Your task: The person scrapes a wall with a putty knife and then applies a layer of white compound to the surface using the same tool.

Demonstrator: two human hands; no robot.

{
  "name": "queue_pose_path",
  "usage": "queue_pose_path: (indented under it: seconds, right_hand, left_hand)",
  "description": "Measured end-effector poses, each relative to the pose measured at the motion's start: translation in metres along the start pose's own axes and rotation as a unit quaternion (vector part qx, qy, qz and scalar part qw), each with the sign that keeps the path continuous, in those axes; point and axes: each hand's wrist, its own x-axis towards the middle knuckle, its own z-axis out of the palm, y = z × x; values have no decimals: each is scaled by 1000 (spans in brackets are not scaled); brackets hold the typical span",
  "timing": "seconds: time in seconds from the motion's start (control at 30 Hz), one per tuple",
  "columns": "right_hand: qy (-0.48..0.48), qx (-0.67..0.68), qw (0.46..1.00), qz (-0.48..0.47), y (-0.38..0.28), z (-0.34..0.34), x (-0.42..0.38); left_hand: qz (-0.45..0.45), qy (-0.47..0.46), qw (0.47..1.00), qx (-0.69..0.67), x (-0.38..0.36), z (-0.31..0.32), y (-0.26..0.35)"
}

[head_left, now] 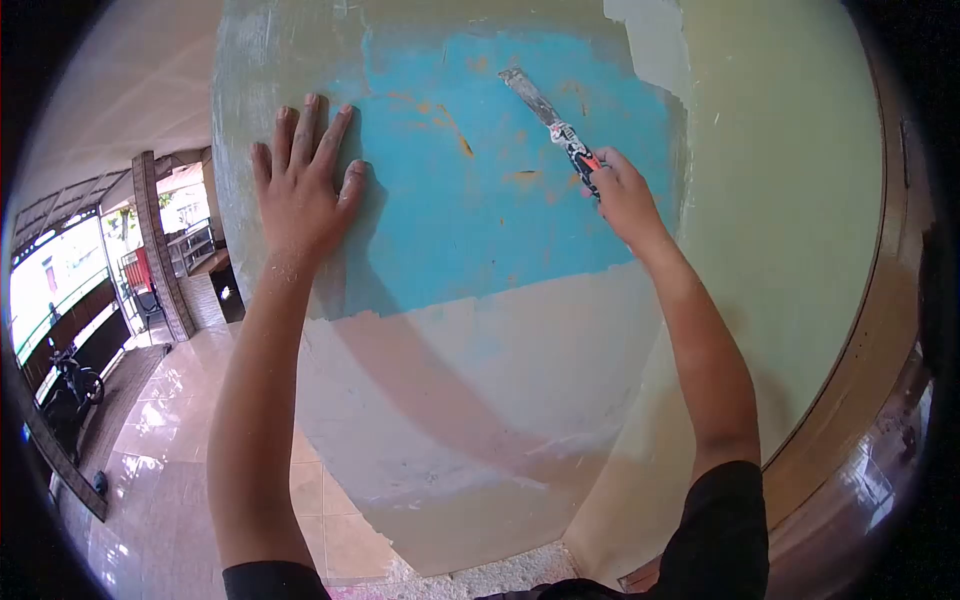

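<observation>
My left hand [300, 180] lies flat on the wall, fingers spread, at the left edge of a scraped blue patch [470, 230]. My right hand [622, 195] grips the handle of a paint-stained scraper [555, 125]. Its metal blade points up and left and rests against the upper part of the blue patch. Below the blue area the wall [470, 400] shows pale beige and pinkish layers.
A wooden door frame [860, 380] runs down the right side. Pale paint chips [500, 575] lie at the wall's foot. To the left is a tiled porch floor [170, 420], a brick pillar [160, 250] and a bicycle [75, 385].
</observation>
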Motion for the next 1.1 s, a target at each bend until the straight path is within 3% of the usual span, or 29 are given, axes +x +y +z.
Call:
queue_pose_path:
  seconds: [0.2,0.27,0.37,0.43,0.5,0.63,0.7,0.8,0.9,0.93,1.0,1.1]
  right_hand:
    - [66,47,995,-61,10,2,-6]
    - [150,-29,980,-127,-1,-2,-12]
    - [170,-150,960,-167,-6,-5,-19]
    - [158,-191,960,-128,-13,-8,-12]
    - [146,-231,958,-88,-23,-13,7]
    - [197,-304,920,-149,-66,-35,73]
    - [220,-318,895,-222,-82,-52,126]
    - [186,-294,923,-166,-141,-62,112]
    - [153,-300,936,-104,-140,-46,97]
    - [153,-301,895,-292,-97,-38,111]
    - [101,-324,918,-206,-78,9,44]
    - [48,-387,906,-161,-66,49,-20]
  left_hand:
    - [-3,-5,1000,-1,-5,1,-4]
    - [0,-2,1000,-17,-5,-1,-4]
    - [-14,-10,1000,-13,-5,-4,-1]
    - [-12,-5,1000,-16,-7,-4,0]
    - [-9,2,1000,-19,-7,-3,-2]
    - [-13,-3,1000,-13,-6,-1,-2]
    - [-11,2,1000,-16,-5,0,-2]
    - [-14,-5,1000,-8,-6,-1,-1]
    - [-15,-5,1000,-11,-7,-1,-1]
    - [-16,-8,1000,-10,-8,-1,-1]
    - [-23,-12,1000,-9,-7,-2,0]
    - [-28,-13,999,-15,-8,-7,3]
